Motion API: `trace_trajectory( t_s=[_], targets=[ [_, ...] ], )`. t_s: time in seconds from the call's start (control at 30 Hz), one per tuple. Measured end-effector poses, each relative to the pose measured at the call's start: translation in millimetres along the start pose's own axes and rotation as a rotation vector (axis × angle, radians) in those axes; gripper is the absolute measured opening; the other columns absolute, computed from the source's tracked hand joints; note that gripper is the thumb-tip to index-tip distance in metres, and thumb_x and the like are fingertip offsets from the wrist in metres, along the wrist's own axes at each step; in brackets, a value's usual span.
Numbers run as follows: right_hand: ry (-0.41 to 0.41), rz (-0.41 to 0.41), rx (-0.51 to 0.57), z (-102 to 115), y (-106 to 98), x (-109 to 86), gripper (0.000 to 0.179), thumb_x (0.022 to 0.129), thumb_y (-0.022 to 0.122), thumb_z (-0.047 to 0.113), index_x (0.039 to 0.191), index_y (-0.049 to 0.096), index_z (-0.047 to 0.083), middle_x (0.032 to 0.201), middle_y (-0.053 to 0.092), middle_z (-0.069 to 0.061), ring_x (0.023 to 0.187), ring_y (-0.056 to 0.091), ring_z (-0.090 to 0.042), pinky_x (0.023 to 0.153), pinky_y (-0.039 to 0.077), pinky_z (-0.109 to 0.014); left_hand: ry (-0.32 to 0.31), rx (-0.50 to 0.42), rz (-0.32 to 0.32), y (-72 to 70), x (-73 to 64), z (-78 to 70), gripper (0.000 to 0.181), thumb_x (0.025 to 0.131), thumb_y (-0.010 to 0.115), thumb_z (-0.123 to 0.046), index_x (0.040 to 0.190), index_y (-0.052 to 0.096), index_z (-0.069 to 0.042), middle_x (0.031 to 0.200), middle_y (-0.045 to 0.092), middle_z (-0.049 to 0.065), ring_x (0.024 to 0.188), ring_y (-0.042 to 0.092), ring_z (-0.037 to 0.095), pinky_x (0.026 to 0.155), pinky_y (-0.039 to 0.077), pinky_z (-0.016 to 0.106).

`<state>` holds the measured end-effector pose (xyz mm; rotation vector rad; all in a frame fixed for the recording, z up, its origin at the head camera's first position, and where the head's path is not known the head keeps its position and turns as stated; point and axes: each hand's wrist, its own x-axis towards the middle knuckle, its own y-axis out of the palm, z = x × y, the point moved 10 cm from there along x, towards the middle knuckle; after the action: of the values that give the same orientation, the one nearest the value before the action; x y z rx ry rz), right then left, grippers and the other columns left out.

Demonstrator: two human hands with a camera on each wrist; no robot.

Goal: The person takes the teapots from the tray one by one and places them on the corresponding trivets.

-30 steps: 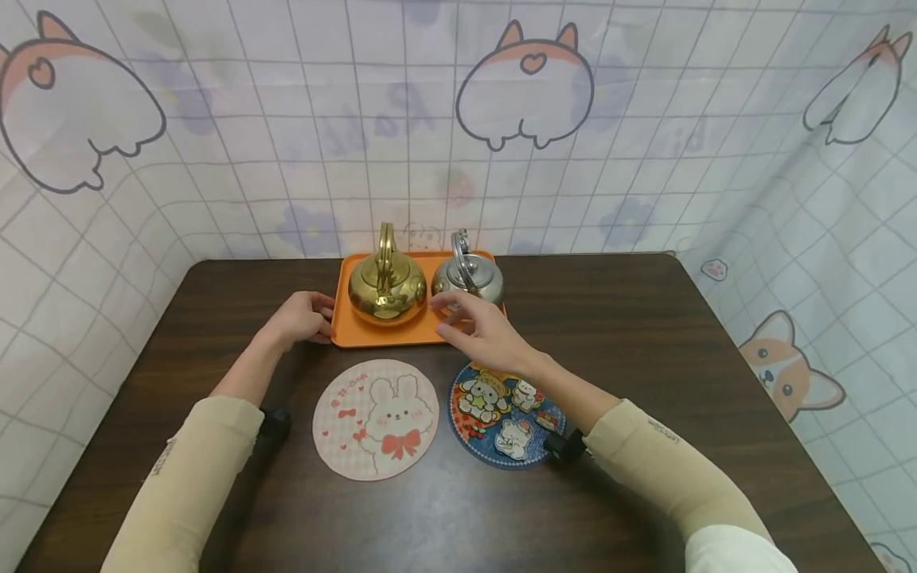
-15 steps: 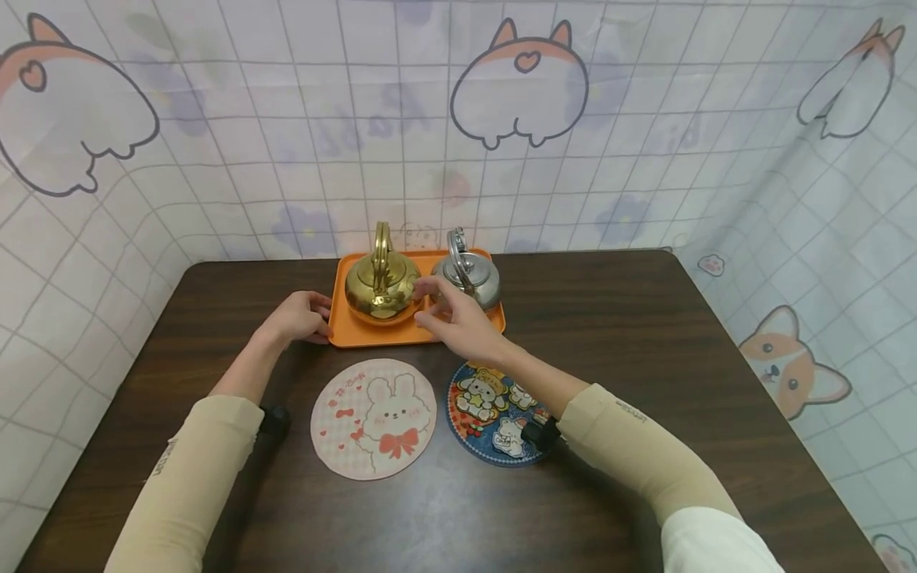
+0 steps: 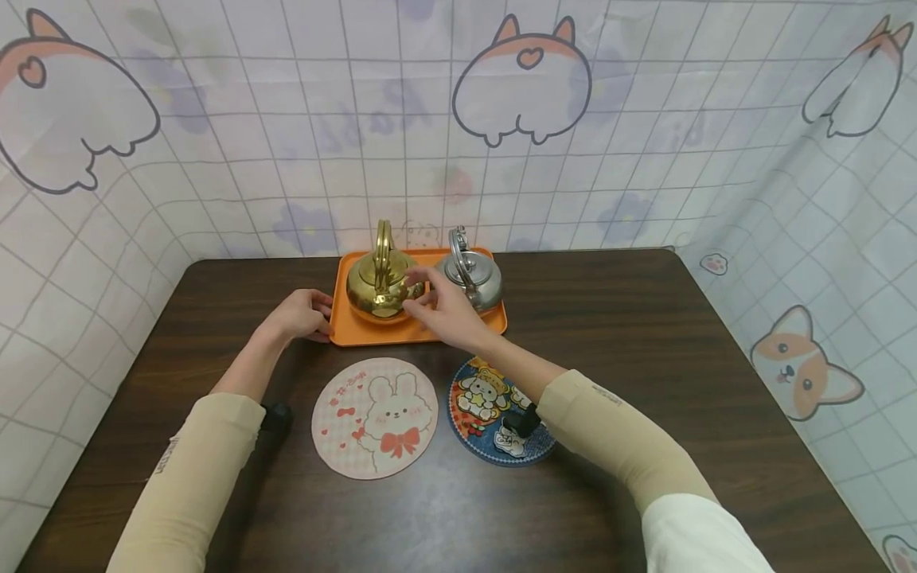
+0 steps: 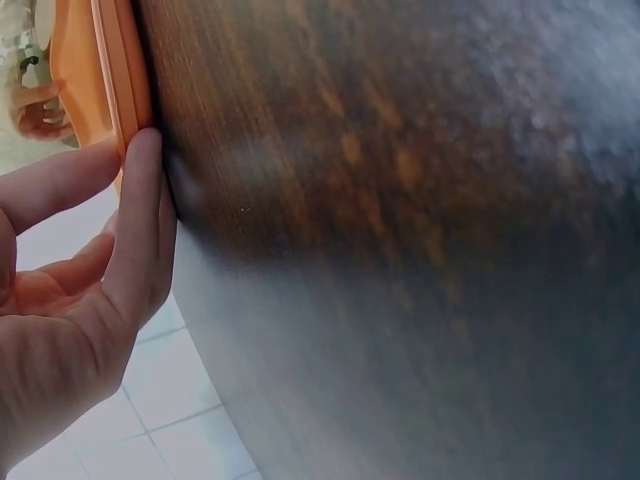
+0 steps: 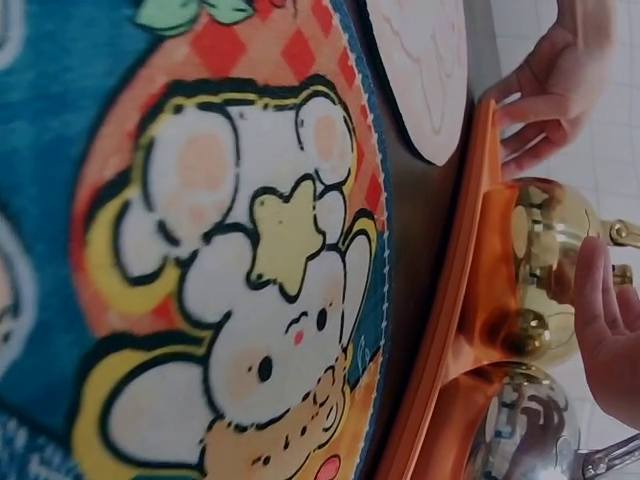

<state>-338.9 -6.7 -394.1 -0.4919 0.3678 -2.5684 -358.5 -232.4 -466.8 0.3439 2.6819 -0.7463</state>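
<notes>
On an orange tray [image 3: 351, 329] at the back of the table stand a gold kettle [image 3: 365, 296] on the left and a silver kettle [image 3: 489, 283] on the right. My left hand [image 3: 297, 316] pinches the tray's left edge; the left wrist view shows thumb and fingers [image 4: 144, 205] meeting at the orange rim [image 4: 118, 75]. Beside the gold kettle's right front my right hand [image 3: 450, 310] reaches in, thumb and fingers apart, fingertips overlapping the kettle's body in the head view. It covers part of the silver kettle.
Two round mats lie in front of the tray: a pink rabbit mat [image 3: 376, 418] and a blue cartoon mat [image 3: 494, 458], the latter partly under my right forearm. A patterned curtain [image 3: 401, 119] hangs close behind the dark wooden table [image 3: 616, 318].
My right hand has moved left, from in front of the silver kettle to the gold kettle's right side. The left hand keeps its place at the tray's edge.
</notes>
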Motion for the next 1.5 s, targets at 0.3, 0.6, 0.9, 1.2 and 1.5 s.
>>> trace_trajectory(
  t_s=[0.3, 0.6, 0.9, 1.2, 1.5],
  targets=[
    [0.036, -0.028, 0.016, -4.6, 5.6, 12.2, 0.046, 0.103, 0.063, 0.01, 0.146, 0.049, 0.001, 0.133, 0.054, -0.017, 0.094, 0.068, -0.025, 0.072, 0.061, -0.057, 0.005, 0.004, 0.002, -0.4, 1.5, 0.3, 0.063, 0.091, 0.063, 0.014, 0.146, 0.034, 0.018, 0.131, 0.046, 0.031, 0.096, 0.064, 0.029, 0.082, 0.062, 0.037],
    [0.025, -0.041, 0.024, -4.2, 12.9, 23.5, 0.035, 0.103, 0.063, 0.009, 0.137, 0.054, 0.005, 0.13, 0.055, -0.013, 0.097, 0.068, -0.04, 0.07, 0.061, -0.053, 0.002, -0.003, 0.014, 0.0, 1.1, -0.3, 0.063, 0.091, 0.062, 0.015, 0.146, 0.033, 0.019, 0.13, 0.045, 0.031, 0.095, 0.064, 0.029, 0.081, 0.063, 0.036],
    [0.075, -0.033, 0.107, -4.4, 22.9, 30.7, 0.038, 0.103, 0.063, 0.009, 0.139, 0.05, 0.005, 0.131, 0.054, -0.012, 0.093, 0.071, -0.039, 0.07, 0.061, -0.058, -0.002, -0.009, 0.01, -1.3, 1.0, -0.1, 0.062, 0.09, 0.062, 0.016, 0.146, 0.034, 0.018, 0.13, 0.045, 0.03, 0.093, 0.064, 0.027, 0.08, 0.063, 0.035],
    [0.049, -0.079, 0.114, -4.5, 26.9, 35.6, 0.028, 0.103, 0.064, 0.01, 0.129, 0.055, 0.005, 0.115, 0.055, -0.011, 0.08, 0.073, -0.033, 0.068, 0.062, -0.056, 0.01, -0.018, 0.009, -2.2, 2.2, 0.0, 0.063, 0.09, 0.063, 0.015, 0.146, 0.034, 0.018, 0.13, 0.045, 0.03, 0.093, 0.065, 0.028, 0.08, 0.063, 0.036],
    [-0.028, -0.161, 0.076, -3.3, 23.3, 35.6, 0.023, 0.102, 0.064, 0.008, 0.124, 0.06, 0.003, 0.11, 0.06, -0.011, 0.073, 0.071, -0.033, 0.061, 0.061, -0.04, 0.005, -0.006, 0.02, -1.1, 2.0, 2.3, 0.063, 0.092, 0.063, 0.013, 0.147, 0.033, 0.017, 0.132, 0.044, 0.031, 0.099, 0.064, 0.032, 0.083, 0.062, 0.038]
  ],
)
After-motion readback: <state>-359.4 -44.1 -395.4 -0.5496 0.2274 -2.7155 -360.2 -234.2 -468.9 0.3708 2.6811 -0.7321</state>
